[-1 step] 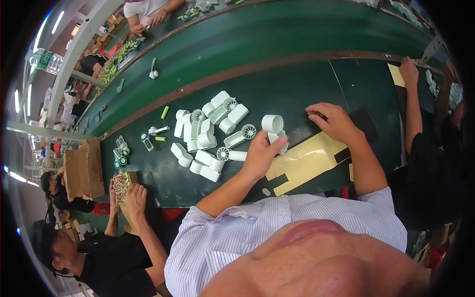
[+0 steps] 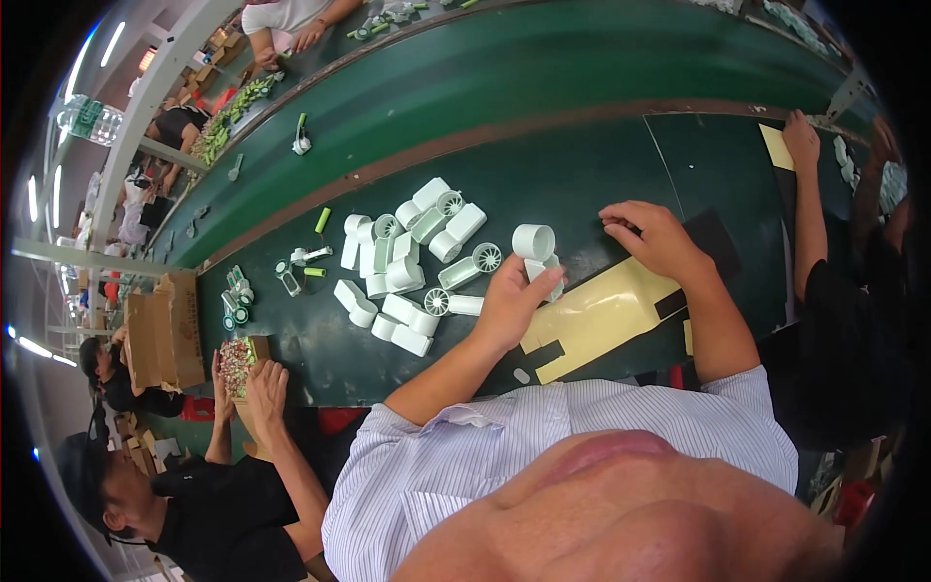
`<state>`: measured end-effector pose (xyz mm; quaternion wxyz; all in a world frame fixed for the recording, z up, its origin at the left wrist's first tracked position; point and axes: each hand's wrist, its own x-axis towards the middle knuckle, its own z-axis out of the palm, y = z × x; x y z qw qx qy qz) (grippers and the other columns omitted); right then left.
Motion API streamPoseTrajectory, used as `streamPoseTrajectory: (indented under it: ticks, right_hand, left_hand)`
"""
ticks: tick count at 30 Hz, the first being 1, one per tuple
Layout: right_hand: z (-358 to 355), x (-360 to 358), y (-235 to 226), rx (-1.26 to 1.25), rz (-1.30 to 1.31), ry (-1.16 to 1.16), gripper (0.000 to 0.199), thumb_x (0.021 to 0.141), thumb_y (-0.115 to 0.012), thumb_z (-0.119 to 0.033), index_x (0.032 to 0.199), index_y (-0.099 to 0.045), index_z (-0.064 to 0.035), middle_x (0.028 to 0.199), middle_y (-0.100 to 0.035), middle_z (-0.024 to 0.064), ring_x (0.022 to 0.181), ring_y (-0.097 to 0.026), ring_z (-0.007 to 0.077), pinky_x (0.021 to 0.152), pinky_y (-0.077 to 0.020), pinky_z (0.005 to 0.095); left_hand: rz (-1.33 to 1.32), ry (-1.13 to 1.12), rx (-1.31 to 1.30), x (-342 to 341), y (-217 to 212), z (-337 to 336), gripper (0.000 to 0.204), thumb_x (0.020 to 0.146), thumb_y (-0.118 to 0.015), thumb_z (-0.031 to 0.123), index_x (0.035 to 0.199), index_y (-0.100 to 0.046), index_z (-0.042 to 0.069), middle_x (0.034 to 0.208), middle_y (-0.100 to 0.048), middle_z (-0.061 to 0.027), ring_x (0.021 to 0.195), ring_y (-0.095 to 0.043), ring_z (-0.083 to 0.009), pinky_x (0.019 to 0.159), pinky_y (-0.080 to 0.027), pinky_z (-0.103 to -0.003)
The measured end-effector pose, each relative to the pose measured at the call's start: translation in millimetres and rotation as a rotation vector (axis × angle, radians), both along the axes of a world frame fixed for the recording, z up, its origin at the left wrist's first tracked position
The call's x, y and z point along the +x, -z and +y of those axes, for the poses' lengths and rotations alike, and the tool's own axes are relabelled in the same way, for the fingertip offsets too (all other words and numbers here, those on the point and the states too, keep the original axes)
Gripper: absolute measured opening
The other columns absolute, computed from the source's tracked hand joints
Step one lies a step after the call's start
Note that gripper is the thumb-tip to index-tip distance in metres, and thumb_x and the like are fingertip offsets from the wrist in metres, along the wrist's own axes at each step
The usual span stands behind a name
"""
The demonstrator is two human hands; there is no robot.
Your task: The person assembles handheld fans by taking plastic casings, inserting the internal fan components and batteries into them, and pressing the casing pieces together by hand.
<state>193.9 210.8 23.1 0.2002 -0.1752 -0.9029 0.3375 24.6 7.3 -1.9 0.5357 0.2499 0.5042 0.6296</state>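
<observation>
My left hand [image 2: 516, 303] grips a pale green plastic housing [image 2: 532, 242], its round ring end pointing up above my thumb. Several similar pale green housings [image 2: 400, 267] lie in a loose pile to the left of that hand, some showing spoked round grilles. Over the far right end of a yellow sheet [image 2: 601, 320] is my right hand [image 2: 652, 233], its fingers loosely bent and the thumb apart, with nothing seen in it. The shiny sheet lies at a slant in front of me, with dark patches along its edges.
Small green cylindrical cells [image 2: 323, 220] and little assemblies [image 2: 288, 278] lie left of the pile. At the left, a co-worker's hands [image 2: 266, 388] hold a box of small parts [image 2: 236, 367] near a cardboard carton [image 2: 163, 330]. Another person's arm [image 2: 807, 209] reaches in at the right. A green conveyor belt [image 2: 446, 97] runs beyond the table.
</observation>
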Motion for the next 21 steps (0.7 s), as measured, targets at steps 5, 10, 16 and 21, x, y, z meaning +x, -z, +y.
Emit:
streamPoseTrajectory:
  ticks: [5,10,16,21]
  right_hand:
    - [-0.5,-0.2,-2.3,0.01,-0.003,0.0,0.02,0.091,-0.064,-0.008,0.109,-0.066,-0.0013,0.099,-0.069,0.0133,0.089,-0.068,0.0271,0.077,-0.0534,0.0341]
    - [-0.9,-0.4,-1.9,-0.005,-0.013,0.009,0.021,0.091,-0.064,-0.01,0.11,-0.067,-0.0021,0.098,-0.07,0.0127,0.09,-0.068,0.0275,0.078,-0.053,0.0345]
    - [-0.8,-0.4,-2.1,0.006,-0.015,0.013,0.021,0.091,-0.064,-0.011,0.11,-0.067,-0.0026,0.099,-0.07,0.0123,0.09,-0.068,0.0269,0.077,-0.0532,0.0342]
    - [-0.1,-0.6,-0.9,-0.009,-0.019,0.016,0.021,0.091,-0.064,-0.011,0.11,-0.067,-0.0026,0.099,-0.07,0.0122,0.089,-0.068,0.0262,0.077,-0.0532,0.0342]
  left_hand:
    - [-0.006,0.003,0.009,-1.0,0.8,0.1,0.039,0.096,-0.062,0.014,0.132,-0.049,0.004,0.108,-0.061,-0.0079,0.098,-0.061,-0.0169,0.083,-0.053,-0.033]
    - [-0.005,0.0,0.017,-0.3,-0.2,0.1,0.039,0.096,-0.063,0.014,0.132,-0.05,0.005,0.108,-0.061,-0.0082,0.098,-0.061,-0.0169,0.083,-0.053,-0.033]
    - [0.01,-0.006,0.014,-0.5,-3.1,1.1,0.039,0.095,-0.063,0.014,0.131,-0.05,0.004,0.107,-0.061,-0.008,0.098,-0.061,-0.0169,0.083,-0.053,-0.033]
    - [-0.005,-0.019,0.026,0.5,-4.4,1.3,0.04,0.095,-0.064,0.014,0.13,-0.05,0.004,0.106,-0.06,-0.0076,0.097,-0.061,-0.0167,0.082,-0.053,-0.033]
